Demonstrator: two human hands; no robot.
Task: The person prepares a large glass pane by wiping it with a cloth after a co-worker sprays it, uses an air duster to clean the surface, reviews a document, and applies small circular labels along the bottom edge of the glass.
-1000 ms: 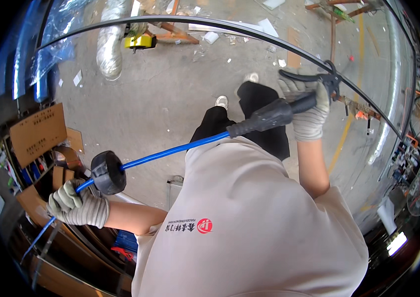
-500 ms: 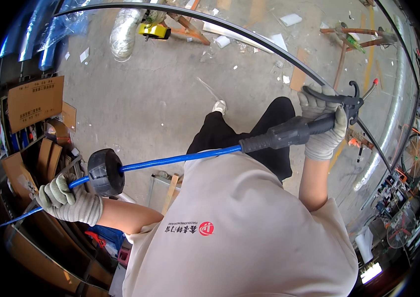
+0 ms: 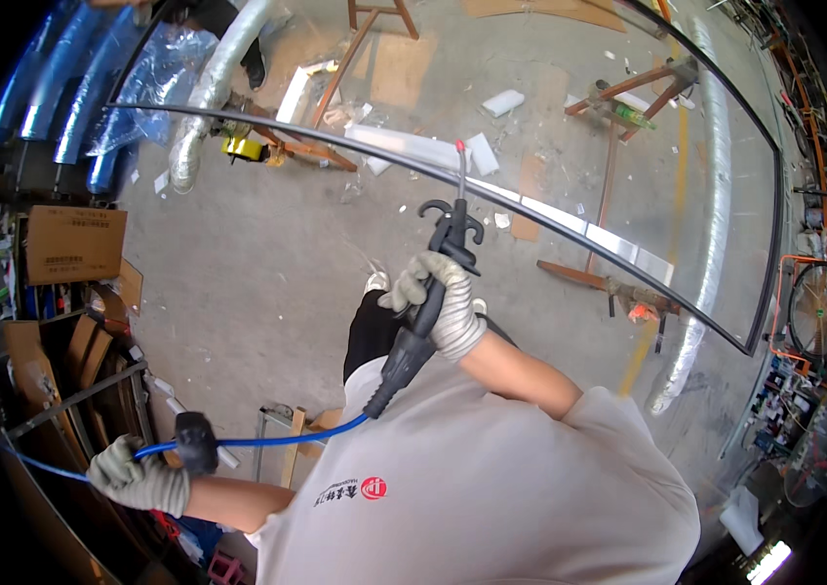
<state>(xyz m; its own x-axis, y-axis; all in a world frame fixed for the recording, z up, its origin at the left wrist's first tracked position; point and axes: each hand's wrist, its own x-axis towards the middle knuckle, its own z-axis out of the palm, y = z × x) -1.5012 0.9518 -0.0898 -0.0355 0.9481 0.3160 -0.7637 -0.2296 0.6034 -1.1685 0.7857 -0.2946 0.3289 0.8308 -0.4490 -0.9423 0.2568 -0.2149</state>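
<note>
Far left, blue-wrapped rolls (image 3: 25, 102) stand side by side; nearer, a cardboard carton (image 3: 75, 244), probably parked there out of the walkway. Near left, my left hand (image 3: 140, 480), gloved, is curled closed round the blue hose (image 3: 282, 441), just left of the black block (image 3: 197, 444) threaded on it. I judge this grip takes the hose's weight, so it doesn't drag on the gun; the line bends loosely between. Centre, in front of my body: the black gun (image 3: 402, 363), my right hand (image 3: 448, 310) wrapped closed round its handle, hooks and red-tipped nozzle pointing far. Whether I'm squeezing the lever, cannot tell. Beyond, the black-framed pane (image 3: 355, 148) spans left to right; the nozzle overlaps its near edge in view, contact unclear. Right, a foil duct (image 3: 716, 195) runs near to far, seemingly laid along the side for clearance.
</note>
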